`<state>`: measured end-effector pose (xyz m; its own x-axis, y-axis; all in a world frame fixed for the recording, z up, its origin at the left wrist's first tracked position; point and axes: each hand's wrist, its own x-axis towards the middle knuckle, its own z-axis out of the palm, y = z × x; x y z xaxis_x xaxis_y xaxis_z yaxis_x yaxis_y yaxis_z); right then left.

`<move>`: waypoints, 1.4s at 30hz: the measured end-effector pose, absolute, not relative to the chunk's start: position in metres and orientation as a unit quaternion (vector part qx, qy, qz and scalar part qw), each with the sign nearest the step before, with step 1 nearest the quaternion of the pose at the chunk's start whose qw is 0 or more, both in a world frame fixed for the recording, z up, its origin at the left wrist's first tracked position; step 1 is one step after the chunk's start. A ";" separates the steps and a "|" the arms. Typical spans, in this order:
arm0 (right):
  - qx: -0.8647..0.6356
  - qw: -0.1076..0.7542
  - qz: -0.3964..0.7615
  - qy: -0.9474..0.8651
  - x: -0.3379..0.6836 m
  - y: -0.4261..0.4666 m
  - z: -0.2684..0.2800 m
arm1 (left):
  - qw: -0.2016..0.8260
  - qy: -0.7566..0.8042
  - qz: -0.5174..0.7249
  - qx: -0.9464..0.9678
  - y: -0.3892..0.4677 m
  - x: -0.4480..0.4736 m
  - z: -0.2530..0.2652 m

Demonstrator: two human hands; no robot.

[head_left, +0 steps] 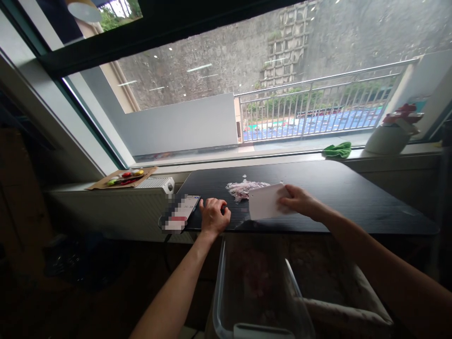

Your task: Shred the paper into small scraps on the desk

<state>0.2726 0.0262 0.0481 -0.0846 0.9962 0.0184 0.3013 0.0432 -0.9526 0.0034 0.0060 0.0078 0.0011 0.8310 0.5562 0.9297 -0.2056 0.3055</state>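
My right hand (298, 202) grips a white rectangular card (266, 201) by its right end, the fingers slightly blurred. A small hole shows near the card's upper left corner. The card stands tilted over the dark tabletop (318, 183), against the front right side of a pile of pale shredded scraps (243, 188). At the front edge of the table rests my left hand (214, 214), fingers curled; a dark spot shows between thumb and fingers, too small to name. Left of that hand lies a phone (187, 209) with its screen lit, partly pixelated.
Below the table edge stands a clear plastic bin (219, 292) with pale bits inside. A radiator (155, 182) and cardboard with colourful items (123, 178) are on the left. A green cloth (337, 149) and white container (386, 136) sit on the window sill.
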 end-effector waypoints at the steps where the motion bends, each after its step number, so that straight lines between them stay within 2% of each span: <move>1: -0.538 0.408 0.433 -0.597 0.275 0.027 0.047 | 0.076 -0.626 -0.328 -0.703 0.006 0.003 0.008; 7: -0.536 0.428 0.413 -0.600 0.268 0.029 0.045 | 0.076 -0.628 -0.323 -0.704 0.007 0.003 0.007; 12: -0.551 0.402 0.371 -0.630 0.262 0.019 0.051 | 0.073 -0.630 -0.322 -0.703 0.006 0.003 0.008; 16: -0.533 0.391 0.384 -0.645 0.268 0.016 0.053 | 0.072 -0.630 -0.321 -0.704 0.006 0.004 0.008; 26: -0.559 0.487 0.425 -0.519 0.273 0.021 0.038 | 0.030 -0.605 -0.330 -0.724 -0.001 0.003 0.019; 34: -0.562 0.510 0.372 -0.534 0.280 0.024 0.012 | -0.078 -0.526 -0.174 -0.829 -0.014 0.037 0.039; 42: -0.572 0.497 0.299 -0.580 0.279 0.022 0.009 | -0.039 -0.512 -0.115 -0.850 -0.001 0.044 0.046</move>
<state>0.2794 0.0217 0.0090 0.1484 0.9608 0.2341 0.3666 0.1664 -0.9154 0.0436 -0.0008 0.0463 0.4487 0.8799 0.1562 0.8619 -0.4723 0.1845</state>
